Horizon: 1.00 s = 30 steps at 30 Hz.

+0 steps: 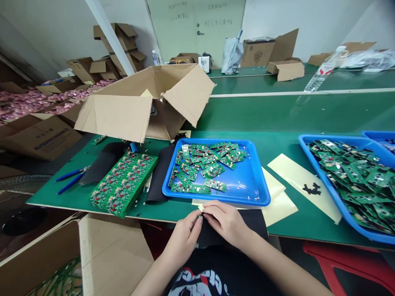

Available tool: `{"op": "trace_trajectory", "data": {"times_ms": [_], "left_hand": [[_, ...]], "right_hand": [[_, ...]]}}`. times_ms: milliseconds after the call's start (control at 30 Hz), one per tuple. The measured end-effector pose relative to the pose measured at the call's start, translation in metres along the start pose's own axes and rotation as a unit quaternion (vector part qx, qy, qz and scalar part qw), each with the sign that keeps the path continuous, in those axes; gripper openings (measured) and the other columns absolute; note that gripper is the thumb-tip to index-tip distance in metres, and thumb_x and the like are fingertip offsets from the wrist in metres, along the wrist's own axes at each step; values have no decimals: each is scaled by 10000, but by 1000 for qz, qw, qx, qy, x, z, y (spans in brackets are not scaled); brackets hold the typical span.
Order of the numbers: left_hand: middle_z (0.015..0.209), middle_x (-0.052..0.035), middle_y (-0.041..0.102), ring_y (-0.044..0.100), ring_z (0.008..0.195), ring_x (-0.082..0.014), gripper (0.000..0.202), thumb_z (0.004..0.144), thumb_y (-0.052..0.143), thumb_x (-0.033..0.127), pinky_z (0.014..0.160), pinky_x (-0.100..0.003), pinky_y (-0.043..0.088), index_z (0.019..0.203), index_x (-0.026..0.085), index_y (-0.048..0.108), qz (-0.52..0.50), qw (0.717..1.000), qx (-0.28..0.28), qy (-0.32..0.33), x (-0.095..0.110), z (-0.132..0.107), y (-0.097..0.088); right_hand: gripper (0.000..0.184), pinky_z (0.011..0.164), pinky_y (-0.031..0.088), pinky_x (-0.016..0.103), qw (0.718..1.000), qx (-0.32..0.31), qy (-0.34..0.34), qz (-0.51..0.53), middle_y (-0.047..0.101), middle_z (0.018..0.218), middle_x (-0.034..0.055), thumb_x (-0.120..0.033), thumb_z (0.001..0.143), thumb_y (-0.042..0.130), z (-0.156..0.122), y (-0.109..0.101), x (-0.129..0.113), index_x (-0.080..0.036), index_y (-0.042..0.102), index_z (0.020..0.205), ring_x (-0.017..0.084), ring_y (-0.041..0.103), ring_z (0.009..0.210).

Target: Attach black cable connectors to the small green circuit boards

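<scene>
At the table's front edge, my left hand [186,230] and my right hand [226,222] meet, fingertips pinched together. Between them shows a small pale-yellow piece [201,208]; the fingers cover most of it, so its kind is unclear. Just beyond my hands is a blue tray [243,176] with many small green circuit boards [212,169] lying loose inside. A black sheet [251,220] lies under and beside my right hand. Pale-yellow sheets [274,205] stick out from beneath the tray's right side, and another yellow strip [293,172] carries black cut-out pieces [311,188].
Stacked circuit board panels [123,181] lie left, near blue-handled pliers [70,179]. An open cardboard box [123,115] stands behind them. Another blue tray [333,193] heaped with boards is at right, a water bottle [325,70] behind it. A red stool [339,263] sits below.
</scene>
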<state>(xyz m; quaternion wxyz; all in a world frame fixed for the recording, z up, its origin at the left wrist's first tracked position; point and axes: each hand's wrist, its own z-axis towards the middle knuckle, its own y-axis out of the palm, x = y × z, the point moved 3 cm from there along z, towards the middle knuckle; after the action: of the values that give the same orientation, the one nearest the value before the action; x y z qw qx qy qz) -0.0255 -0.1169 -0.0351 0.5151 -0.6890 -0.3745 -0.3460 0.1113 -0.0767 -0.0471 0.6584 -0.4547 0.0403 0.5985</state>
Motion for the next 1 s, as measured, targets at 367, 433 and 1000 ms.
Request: {"op": "trace_trajectory", "data": {"times_ms": [367,433,1000], "left_hand": [[680,-25,605,532,623,-159,333,866,416,369,569,-232,435,927,141,651,-51,998,4,-25,-9,3,2],[605,-3,550,477,555,-134,330,867,415,377,531,-220,399,864,135,640,-38,999,-14,-18,-6,2,4],[688,-24,602,496,547,-127,386,845,439,377,497,-211,409,1063,124,635,-100,993,15,-56,-14,3,5]], "right_hand": [[108,720,549,274,997,-18,66,38,655,920,77,-126,872,471,-13,-18,10,-188,558,889,170,658,855],[150,729,555,287,998,-24,50,20,660,953,89,-149,881,481,-12,-17,7,-182,570,997,177,655,865],[100,735,543,295,993,-3,78,85,653,903,78,-126,843,460,-10,-19,9,-201,521,819,176,653,836]]}}
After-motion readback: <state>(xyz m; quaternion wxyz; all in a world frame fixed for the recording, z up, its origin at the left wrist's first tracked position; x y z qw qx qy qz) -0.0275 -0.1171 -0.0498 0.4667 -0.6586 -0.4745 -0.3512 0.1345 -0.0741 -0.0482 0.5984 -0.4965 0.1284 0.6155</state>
